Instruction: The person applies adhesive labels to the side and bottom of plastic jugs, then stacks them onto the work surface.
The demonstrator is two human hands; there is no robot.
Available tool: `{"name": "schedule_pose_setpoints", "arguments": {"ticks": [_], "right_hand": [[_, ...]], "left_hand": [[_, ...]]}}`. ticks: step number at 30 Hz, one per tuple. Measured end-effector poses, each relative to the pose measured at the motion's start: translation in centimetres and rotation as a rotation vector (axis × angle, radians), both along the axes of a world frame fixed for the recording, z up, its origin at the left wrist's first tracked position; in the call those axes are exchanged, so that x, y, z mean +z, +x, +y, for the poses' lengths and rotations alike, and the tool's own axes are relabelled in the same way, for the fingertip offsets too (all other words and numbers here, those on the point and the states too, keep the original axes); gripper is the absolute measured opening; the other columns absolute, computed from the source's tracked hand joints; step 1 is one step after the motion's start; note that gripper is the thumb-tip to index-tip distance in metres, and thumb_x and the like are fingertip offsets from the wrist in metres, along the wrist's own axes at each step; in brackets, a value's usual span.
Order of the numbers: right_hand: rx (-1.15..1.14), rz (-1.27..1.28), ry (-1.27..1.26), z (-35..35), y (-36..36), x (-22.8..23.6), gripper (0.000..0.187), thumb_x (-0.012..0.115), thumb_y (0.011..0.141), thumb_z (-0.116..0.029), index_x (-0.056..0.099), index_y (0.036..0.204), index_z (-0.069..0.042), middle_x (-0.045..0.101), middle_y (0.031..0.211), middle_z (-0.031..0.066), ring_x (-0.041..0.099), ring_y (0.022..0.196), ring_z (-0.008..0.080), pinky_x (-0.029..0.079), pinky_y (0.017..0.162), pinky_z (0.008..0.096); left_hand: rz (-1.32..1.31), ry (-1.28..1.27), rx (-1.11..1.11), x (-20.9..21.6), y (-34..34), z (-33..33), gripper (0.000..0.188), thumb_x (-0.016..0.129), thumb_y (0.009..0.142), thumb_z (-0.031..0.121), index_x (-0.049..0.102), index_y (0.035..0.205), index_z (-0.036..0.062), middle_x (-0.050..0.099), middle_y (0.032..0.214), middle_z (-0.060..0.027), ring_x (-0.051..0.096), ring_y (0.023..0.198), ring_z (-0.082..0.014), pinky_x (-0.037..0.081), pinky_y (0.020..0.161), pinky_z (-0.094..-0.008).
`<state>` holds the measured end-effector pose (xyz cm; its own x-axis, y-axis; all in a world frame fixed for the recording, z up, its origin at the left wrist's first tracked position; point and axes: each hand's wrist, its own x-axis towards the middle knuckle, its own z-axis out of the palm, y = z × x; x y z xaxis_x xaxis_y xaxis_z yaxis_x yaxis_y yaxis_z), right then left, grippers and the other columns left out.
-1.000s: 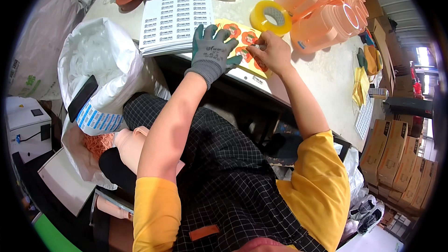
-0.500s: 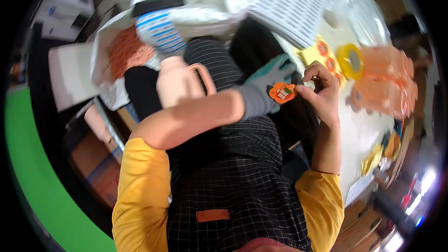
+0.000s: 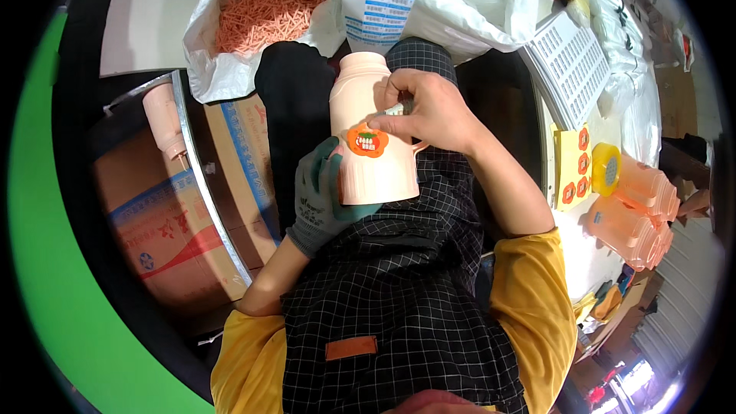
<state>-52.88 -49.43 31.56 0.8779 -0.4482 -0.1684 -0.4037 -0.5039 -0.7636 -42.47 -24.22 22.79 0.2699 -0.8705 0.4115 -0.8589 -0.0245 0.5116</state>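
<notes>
Peach bottle (image 3: 396, 162) is held on its side over the lap, neck away from the body; at far left a cardboard box (image 3: 165, 222) hides its contents; next, a white sack (image 3: 201, 69) holds a heap of thin peach sticks (image 3: 264, 11); the gloved left grip (image 3: 314, 199) is closed around the bottle's lower end; an orange sticker (image 3: 368, 142) already sits on the bottle's side, though whether its upper edge is fully pressed down I cannot tell; the bare right grip (image 3: 433, 111) is narrow at that edge, pinching a whitish scrap (image 3: 395, 110); a second sack (image 3: 475, 38) holds clear plastic; rightward on the surface (image 3: 571, 230), a yellow sheet (image 3: 563, 153) carries several unused stickers; beyond stand translucent peach containers (image 3: 632, 218), contents unclear.
</notes>
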Motion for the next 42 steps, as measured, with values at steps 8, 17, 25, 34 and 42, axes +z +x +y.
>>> {"name": "schedule_pose_setpoints", "arguments": {"ticks": [8, 17, 25, 34, 42], "right_hand": [[0.044, 0.130, -0.137, -0.9, 2.2, -0.6, 0.040, 0.089, 0.078, -0.041, 0.068, 0.082, -0.007, 0.069, 0.081, 0.0088, 0.069, 0.075, 0.0282, 0.054, 0.069, 0.0390], [-0.069, -0.139, -0.557, -0.6, 2.0, -2.3, 0.051, 0.092, 0.067, -0.051, 0.069, 0.089, -0.012, 0.060, 0.085, 0.0041, 0.066, 0.082, 0.0282, 0.054, 0.066, 0.0391], [-0.508, -0.145, -0.327, -1.1, -2.6, -6.3, 0.047, 0.087, 0.080, -0.030, 0.068, 0.116, -0.006, 0.065, 0.103, 0.0084, 0.067, 0.091, 0.0258, 0.057, 0.078, 0.0400], [-0.919, -0.405, 0.929, 5.1, -23.2, 0.2, 0.029, 0.080, 0.093, -0.020, 0.069, 0.115, -0.004, 0.064, 0.090, -0.0014, 0.056, 0.071, 0.0045, 0.041, 0.056, 0.0202], [-1.633, -0.719, -0.142, 16.9, -32.8, 5.4, 0.016, 0.069, 0.103, -0.018, 0.071, 0.103, -0.001, 0.061, 0.080, -0.0035, 0.051, 0.073, 0.0048, 0.044, 0.065, 0.0232]], "left_hand": [[0.035, 0.004, 0.009, -0.3, 0.1, -0.1, 0.091, 0.088, 0.075, 0.030, 0.048, 0.153, 0.0073, 0.052, 0.151, -0.0159, 0.057, 0.122, -0.0350, 0.050, 0.098, -0.0477], [-0.034, 0.228, -0.057, 2.2, 0.7, 0.2, 0.058, 0.073, 0.080, 0.014, 0.065, 0.137, 0.0026, 0.057, 0.149, -0.0179, 0.057, 0.118, -0.0350, 0.047, 0.102, -0.0484], [-0.066, -0.042, -0.204, 0.6, -1.3, -2.5, 0.052, 0.063, 0.093, 0.027, 0.060, 0.142, 0.0094, 0.054, 0.154, -0.0196, 0.054, 0.130, -0.0389, 0.044, 0.106, -0.0530], [-0.170, -0.377, -0.808, 7.3, -3.1, -4.4, 0.023, 0.078, 0.093, 0.020, 0.068, 0.114, 0.0220, 0.071, 0.134, 0.0004, 0.057, 0.120, -0.0352, 0.053, 0.081, -0.0397], [-0.111, -0.196, -0.882, 8.3, -11.9, -10.5, 0.066, 0.079, 0.091, 0.029, 0.053, 0.146, 0.0060, 0.046, 0.155, -0.0247, 0.050, 0.135, -0.0420, 0.042, 0.112, -0.0541]]}}
